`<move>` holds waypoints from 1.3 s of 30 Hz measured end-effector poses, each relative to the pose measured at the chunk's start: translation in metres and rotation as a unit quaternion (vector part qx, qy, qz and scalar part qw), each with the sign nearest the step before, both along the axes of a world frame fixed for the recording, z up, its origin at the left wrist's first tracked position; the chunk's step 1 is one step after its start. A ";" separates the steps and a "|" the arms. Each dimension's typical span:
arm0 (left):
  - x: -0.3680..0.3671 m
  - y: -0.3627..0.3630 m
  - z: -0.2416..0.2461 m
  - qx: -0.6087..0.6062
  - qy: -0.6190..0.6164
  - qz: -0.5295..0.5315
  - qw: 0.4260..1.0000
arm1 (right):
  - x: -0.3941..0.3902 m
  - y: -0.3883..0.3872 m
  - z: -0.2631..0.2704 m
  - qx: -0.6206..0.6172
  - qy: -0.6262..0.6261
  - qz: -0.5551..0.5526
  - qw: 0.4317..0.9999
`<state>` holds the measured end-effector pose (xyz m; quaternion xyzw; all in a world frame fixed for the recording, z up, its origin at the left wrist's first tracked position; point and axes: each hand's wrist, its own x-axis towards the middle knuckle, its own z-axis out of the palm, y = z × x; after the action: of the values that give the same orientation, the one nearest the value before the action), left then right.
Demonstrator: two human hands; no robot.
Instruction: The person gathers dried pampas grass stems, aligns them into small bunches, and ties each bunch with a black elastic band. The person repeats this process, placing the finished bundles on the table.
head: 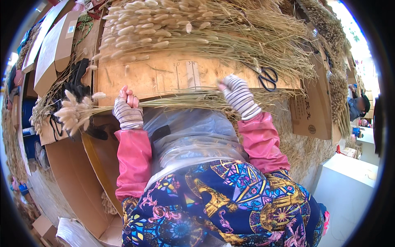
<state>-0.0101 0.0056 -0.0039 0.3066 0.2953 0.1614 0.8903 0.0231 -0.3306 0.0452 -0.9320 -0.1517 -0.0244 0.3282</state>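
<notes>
My left hand (128,109), in a striped fingerless glove, is closed around a bunch of dried bunny-tail grass (70,111). Its fluffy heads stick out to the left, and the long stems (179,101) run right across my front, along the near edge of a wooden board (139,77). Above the right part of these stems is my right hand (237,95), gloved the same way. Its fingertips are bent and blurred; whether they pinch a stem is unclear. A pair of scissors with black handles (268,79) lies on the board to the right of that hand.
A large heap of bunny-tail grass (154,27) covers the board's far side. Black gloves (79,77) lie at its left. An open cardboard box (77,179) stands lower left, another carton (308,120) at right. Farther right are a white table (342,182) and another person (355,108).
</notes>
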 end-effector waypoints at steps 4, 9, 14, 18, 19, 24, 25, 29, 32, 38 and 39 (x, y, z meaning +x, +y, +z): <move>0.001 -0.003 0.003 0.038 -0.001 -0.002 0.999 | 0.010 -0.023 0.058 0.271 0.001 -0.159 0.949; 0.004 -0.003 -0.002 0.090 -0.004 -0.005 0.996 | 0.006 -0.053 0.153 0.339 -0.148 -0.172 0.913; 0.010 0.005 -0.006 0.124 0.004 0.011 0.992 | 0.013 -0.099 0.211 0.375 -0.254 -0.148 0.879; 0.007 0.016 -0.004 0.118 0.049 0.044 0.991 | 0.038 -0.178 0.236 0.387 -0.262 -0.300 0.832; 0.006 0.017 -0.004 0.113 0.059 0.058 0.990 | 0.044 -0.197 0.239 0.387 -0.280 -0.315 0.820; 0.006 0.018 -0.005 0.114 0.071 0.050 0.990 | 0.047 -0.255 0.295 0.326 -0.297 -0.384 0.811; 0.007 0.018 -0.005 0.116 0.073 0.044 0.990 | 0.052 -0.255 0.306 0.282 -0.348 -0.406 0.797; 0.009 0.016 -0.003 0.133 0.071 0.024 0.988 | 0.062 -0.232 0.357 0.087 -0.403 -0.384 0.826; 0.009 0.014 0.001 0.117 0.040 -0.004 0.992 | 0.086 -0.188 0.368 0.059 -0.376 -0.302 0.874; 0.004 0.012 0.005 0.054 0.008 -0.027 0.998 | 0.137 -0.071 0.342 0.026 -0.227 0.007 0.974; 0.003 0.012 0.005 0.044 -0.005 -0.034 0.998 | 0.140 -0.056 0.329 0.029 -0.179 0.061 0.981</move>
<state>-0.0066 0.0172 0.0016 0.3548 0.2731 0.1458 0.8822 0.1635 -0.3866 0.3746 -0.8915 -0.2642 -0.1754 0.3235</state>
